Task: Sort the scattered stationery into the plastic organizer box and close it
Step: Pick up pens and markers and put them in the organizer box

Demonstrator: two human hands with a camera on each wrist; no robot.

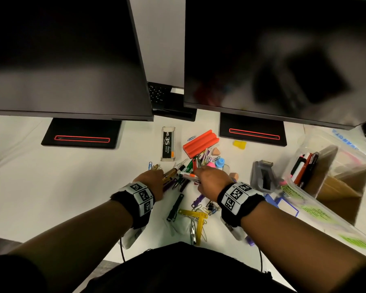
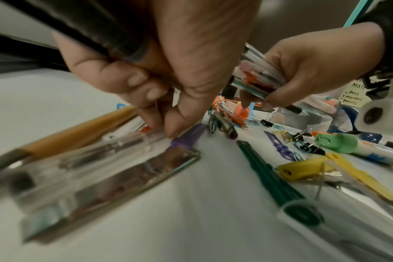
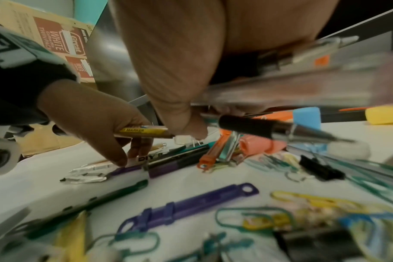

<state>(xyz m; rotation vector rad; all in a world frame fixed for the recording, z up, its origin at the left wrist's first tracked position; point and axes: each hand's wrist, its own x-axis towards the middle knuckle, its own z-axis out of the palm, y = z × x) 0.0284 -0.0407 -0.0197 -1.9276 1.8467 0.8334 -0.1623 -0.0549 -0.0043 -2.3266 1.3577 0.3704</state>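
Pens, markers, clips and erasers lie in a pile point(image 1: 199, 166) on the white desk. My left hand point(image 1: 160, 176) grips a gold marker point(image 3: 144, 131) and some dark pens, while its fingertips point(image 2: 168, 131) pinch a clear pen point(image 2: 115, 145) lying beside a purple pen point(image 2: 188, 138). My right hand point(image 1: 197, 174) holds a bundle of pens point(image 2: 258, 76) just above the pile, close to the left hand. At the right stands the clear plastic organizer box point(image 1: 309, 142), open, with several pens point(image 1: 303, 166) upright in one compartment.
Two dark monitors on stands fill the back. A staples box point(image 1: 168, 144), an orange block point(image 1: 200, 142) and a yellow eraser point(image 1: 239, 144) lie behind the pile. A grey stapler point(image 1: 262, 176) and a cardboard box point(image 1: 342, 187) sit right. A yellow cutter point(image 1: 193, 214) and paper clips lie near me.
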